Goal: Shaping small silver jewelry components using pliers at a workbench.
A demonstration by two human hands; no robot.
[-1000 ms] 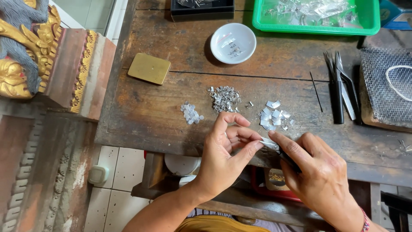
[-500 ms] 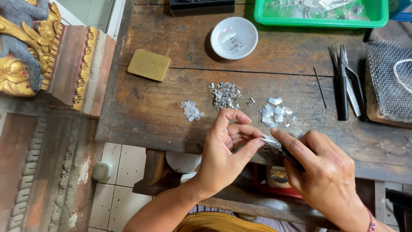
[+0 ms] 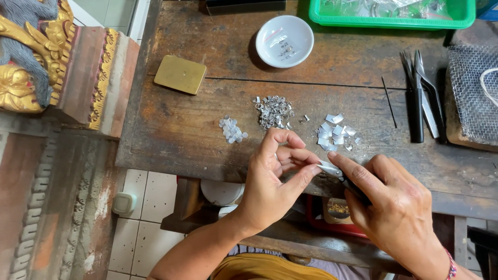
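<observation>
From the head camera I see both hands meeting just over the near edge of a worn wooden table [image 3: 197, 140]. My left hand [image 3: 272, 184] curls its fingers inward, thumb and fingertips pressed together on something tiny at the tip of a tool; the piece itself is too small for me to make out. My right hand [image 3: 394, 207] is closed around a pair of small pliers [image 3: 337, 173], silver at the nose and dark at the handle, the nose touching the left fingertips.

Just beyond the hands lie three small heaps: round pale discs [image 3: 232, 129], a tangle of bent silver scraps [image 3: 274, 111], and flat silver squares [image 3: 336, 132]. Farther back sit a white bowl [image 3: 285, 40], a brass-coloured plate [image 3: 180, 74], a green tray [image 3: 394, 18], and dark tweezers [image 3: 419, 93] beside a wire mesh pad [image 3: 472, 93].
</observation>
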